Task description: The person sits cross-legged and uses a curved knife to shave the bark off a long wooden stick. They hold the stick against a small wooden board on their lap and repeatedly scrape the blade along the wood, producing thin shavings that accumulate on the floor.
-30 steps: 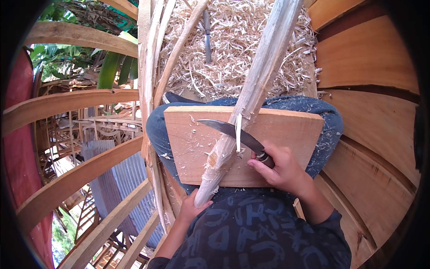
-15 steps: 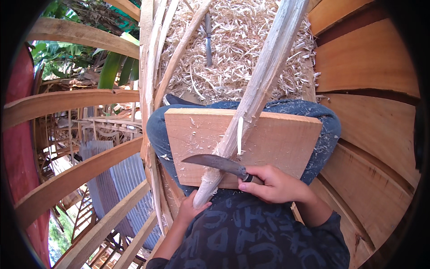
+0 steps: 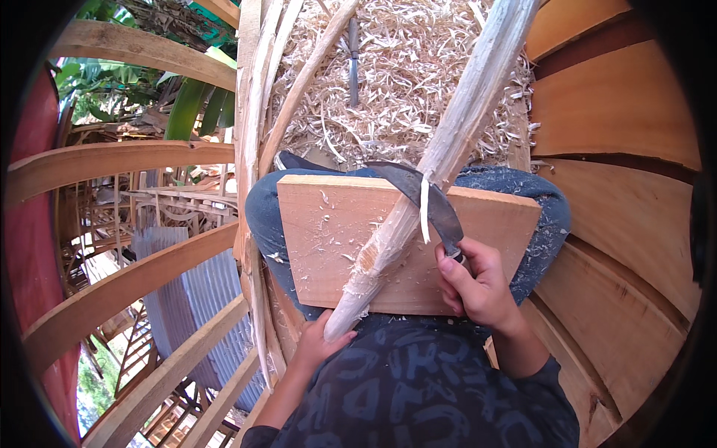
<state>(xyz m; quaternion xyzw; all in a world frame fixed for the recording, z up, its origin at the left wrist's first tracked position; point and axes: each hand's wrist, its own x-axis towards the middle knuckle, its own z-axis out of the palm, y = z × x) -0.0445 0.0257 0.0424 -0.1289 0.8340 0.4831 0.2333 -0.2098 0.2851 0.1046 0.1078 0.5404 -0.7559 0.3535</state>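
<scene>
Knife (image 3: 446, 218) shifted far along pole (image 3: 470, 112), back at sliver (image 3: 425, 213), apparently placed for shaving; right hand (image 3: 479, 287) grips knife, left hand (image 3: 320, 342) holds near end.

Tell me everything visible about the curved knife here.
The curved knife has a dark, metal-looking blade, its tip pointing to the upper left, and a lighter collar at the base. The right hand grips the handle, mostly hiding it. The blade lies across the wooden pole, near the far edge of the board, with a pale shaving hanging over it.
</scene>
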